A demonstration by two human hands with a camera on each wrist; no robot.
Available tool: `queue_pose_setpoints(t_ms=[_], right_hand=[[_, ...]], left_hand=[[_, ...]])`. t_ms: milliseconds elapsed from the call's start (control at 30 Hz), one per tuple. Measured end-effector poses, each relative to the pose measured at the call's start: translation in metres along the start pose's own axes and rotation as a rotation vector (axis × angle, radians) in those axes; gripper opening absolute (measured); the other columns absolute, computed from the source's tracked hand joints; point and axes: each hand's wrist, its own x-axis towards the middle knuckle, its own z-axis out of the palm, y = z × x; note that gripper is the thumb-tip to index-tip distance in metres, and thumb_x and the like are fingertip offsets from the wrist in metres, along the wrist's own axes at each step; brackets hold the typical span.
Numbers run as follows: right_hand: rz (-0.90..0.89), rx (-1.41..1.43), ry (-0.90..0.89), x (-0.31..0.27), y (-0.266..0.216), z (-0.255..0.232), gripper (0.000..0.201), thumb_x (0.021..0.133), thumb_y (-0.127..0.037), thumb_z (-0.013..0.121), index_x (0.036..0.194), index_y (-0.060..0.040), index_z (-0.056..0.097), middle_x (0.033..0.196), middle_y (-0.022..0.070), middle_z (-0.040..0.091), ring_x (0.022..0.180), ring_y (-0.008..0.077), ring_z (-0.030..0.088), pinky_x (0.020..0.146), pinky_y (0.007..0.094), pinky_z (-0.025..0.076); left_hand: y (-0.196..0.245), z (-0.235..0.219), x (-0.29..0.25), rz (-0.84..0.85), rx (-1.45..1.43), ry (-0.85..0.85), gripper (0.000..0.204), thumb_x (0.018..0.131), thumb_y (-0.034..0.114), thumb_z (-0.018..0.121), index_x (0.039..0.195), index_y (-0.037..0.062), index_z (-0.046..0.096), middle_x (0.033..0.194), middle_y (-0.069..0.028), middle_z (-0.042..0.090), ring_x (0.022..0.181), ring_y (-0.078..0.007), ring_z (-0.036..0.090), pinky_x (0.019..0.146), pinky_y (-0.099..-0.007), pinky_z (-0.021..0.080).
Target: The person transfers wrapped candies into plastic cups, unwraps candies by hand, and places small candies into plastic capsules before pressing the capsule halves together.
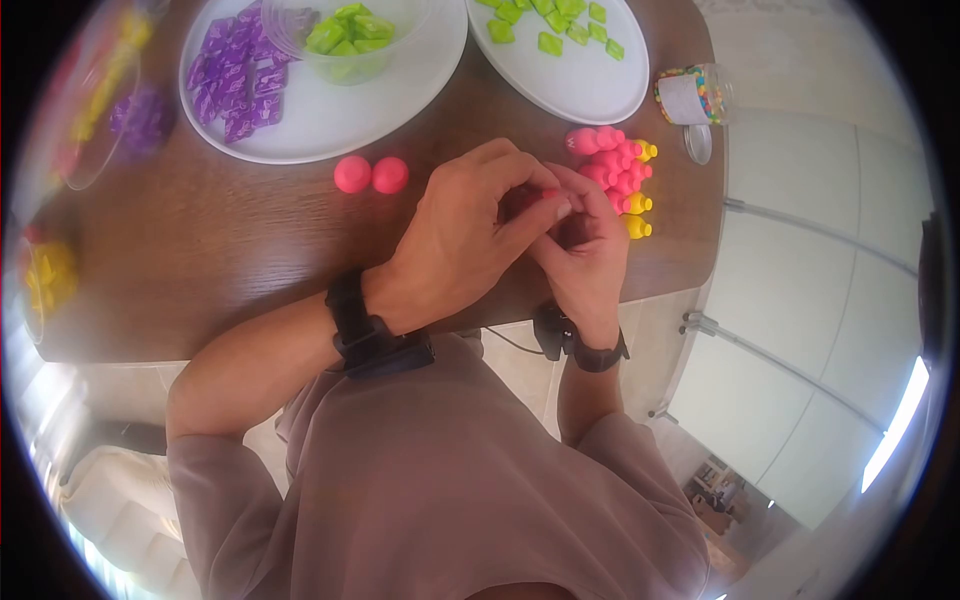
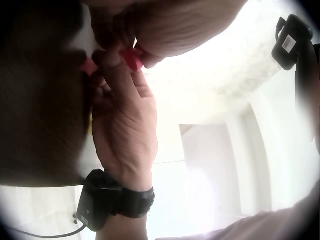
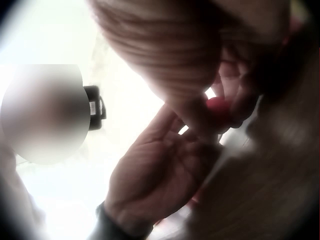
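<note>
Over the table's front part, my left hand [image 1: 455, 235] and my right hand [image 1: 588, 245] meet fingertip to fingertip. Between them they pinch a small pink-red piece [image 2: 132, 60], mostly covered by fingers; I cannot tell its full shape. The right wrist view shows the same piece [image 3: 219, 107] as a rounded bit among the fingers. Just beyond my right hand stand several small pink bottle-shaped pieces [image 1: 612, 165], with a few yellow bottle-shaped pieces [image 1: 638, 203] along their right side. Two pink balls [image 1: 371, 174] lie left of my left hand.
A white plate [image 1: 400, 120] bears purple wrapped sweets [image 1: 235, 75] and a clear bowl of green pieces [image 1: 350, 35]. More green pieces lie on a second plate [image 1: 600, 100]. A jar of coloured beads [image 1: 690, 95] lies at the right edge by its lid [image 1: 698, 145]. Yellow pieces [image 1: 50, 277] are far left.
</note>
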Motion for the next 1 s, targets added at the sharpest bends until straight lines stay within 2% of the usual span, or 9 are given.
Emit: queue_pose_setpoints(t_ms=[67, 200, 467, 700, 867, 933, 1000], right_hand=[[-0.041, 0.038, -0.017, -0.001, 0.007, -0.002, 0.05, 0.084, 0.007, 0.074, 0.132, 0.0001, 0.06, 0.103, 0.0019, 0.07, 0.09, 0.0054, 0.063, 0.073, 0.0193, 0.049], [-0.036, 0.07, -0.014, -0.002, 0.012, -0.005, 0.05, 0.084, 0.007, 0.075, 0.131, 0.0006, 0.061, 0.103, 0.0013, 0.07, 0.089, 0.0047, 0.062, 0.073, 0.0184, 0.048], [-0.057, 0.064, 0.006, -0.005, 0.013, -0.003, 0.047, 0.085, 0.009, 0.072, 0.131, 0.0024, 0.06, 0.105, 0.0048, 0.07, 0.094, 0.0084, 0.066, 0.078, 0.022, 0.052], [-0.08, 0.101, 0.028, -0.005, 0.012, 0.001, 0.048, 0.084, 0.012, 0.07, 0.13, 0.0046, 0.06, 0.107, 0.0076, 0.071, 0.096, 0.0108, 0.066, 0.082, 0.0233, 0.053], [-0.085, 0.061, 0.033, -0.007, 0.015, 0.002, 0.047, 0.084, 0.013, 0.07, 0.129, 0.0047, 0.061, 0.106, 0.0071, 0.071, 0.095, 0.0104, 0.066, 0.082, 0.0229, 0.052], [-0.082, 0.084, 0.029, -0.004, 0.013, 0.004, 0.046, 0.084, 0.013, 0.069, 0.128, 0.0046, 0.062, 0.106, 0.0067, 0.071, 0.095, 0.01, 0.066, 0.081, 0.0226, 0.052], [-0.019, 0.018, 0.118, -0.002, 0.008, 0.001, 0.042, 0.084, 0.012, 0.07, 0.125, 0.0042, 0.065, 0.102, 0.0049, 0.071, 0.091, 0.0088, 0.066, 0.079, 0.0224, 0.052]], left_hand=[[-0.004, -0.001, 0.002, 0.014, 0.078, -0.005, 0.014, 0.09, 0.01, 0.075, 0.1, -0.0002, 0.072, 0.09, -0.0078, 0.065, 0.073, -0.016, 0.062, 0.064, -0.0288, 0.049], [-0.004, 0.0, 0.003, 0.027, 0.097, -0.024, 0.014, 0.089, 0.01, 0.075, 0.099, 0.0, 0.071, 0.09, -0.0091, 0.065, 0.073, -0.0187, 0.063, 0.063, -0.0303, 0.05], [-0.006, 0.001, 0.0, 0.135, 0.195, -0.067, 0.014, 0.087, 0.006, 0.075, 0.098, 0.0011, 0.068, 0.094, -0.0094, 0.064, 0.075, -0.0232, 0.065, 0.063, -0.0335, 0.053], [-0.005, 0.0, -0.001, 0.11, 0.231, -0.065, 0.014, 0.086, 0.006, 0.076, 0.094, 0.0, 0.067, 0.091, -0.0109, 0.063, 0.077, -0.027, 0.066, 0.065, -0.0359, 0.054], [-0.005, -0.005, 0.002, 0.042, 0.242, -0.139, 0.015, 0.085, 0.008, 0.076, 0.093, -0.0008, 0.066, 0.092, -0.0118, 0.062, 0.077, -0.0284, 0.065, 0.067, -0.0368, 0.053], [-0.009, -0.003, 0.002, 0.076, 0.223, -0.067, 0.015, 0.085, 0.009, 0.076, 0.092, -0.0002, 0.067, 0.093, -0.0119, 0.062, 0.076, -0.0283, 0.065, 0.066, -0.0369, 0.053], [-0.001, -0.002, 0.002, 0.114, 0.211, 0.003, 0.015, 0.085, 0.01, 0.077, 0.091, 0.0004, 0.067, 0.093, -0.0119, 0.063, 0.075, -0.0283, 0.065, 0.065, -0.037, 0.053]])
